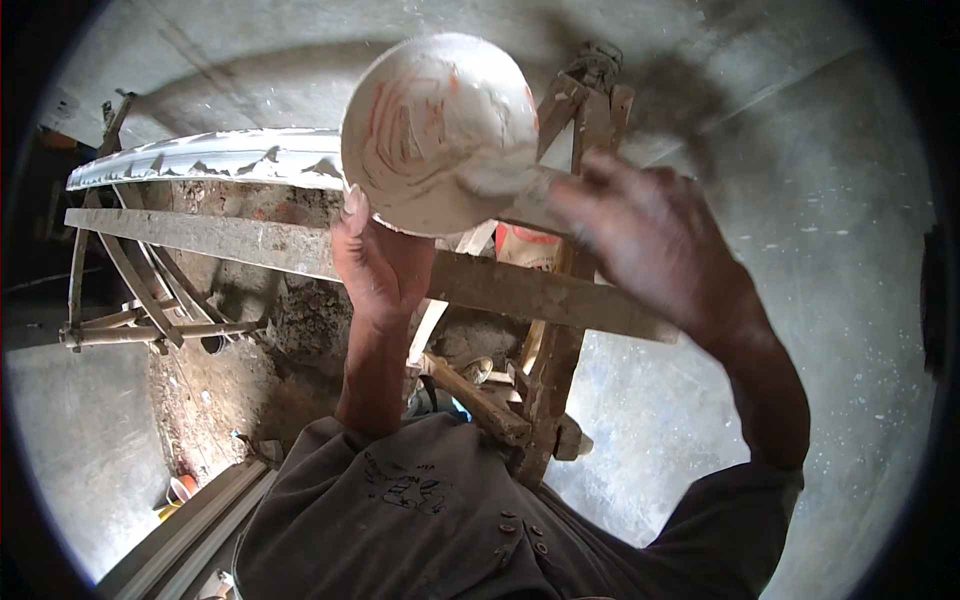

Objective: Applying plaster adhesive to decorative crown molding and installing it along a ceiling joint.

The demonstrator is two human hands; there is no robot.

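My left hand [382, 262] holds a round bowl [346, 140] from beneath, its thumb up against the near rim. The bowl is tipped toward me, and wet, pale plaster-like paste [400, 190] coats its inside, with orange-red streaks showing through. My right hand [650, 240] is closed and smeared by motion just right of the bowl. From its fingers a flat spatula-like tool [505, 175] reaches into the paste; its exact kind is blurred.
A long white moulding [225, 158] with ragged edges lies behind a rough wooden plank [220, 235]. Wooden trestle legs [560, 375] stand under the plank, and another wooden frame [140, 280] is at left. A paper sack [527, 247] shows behind the plank.
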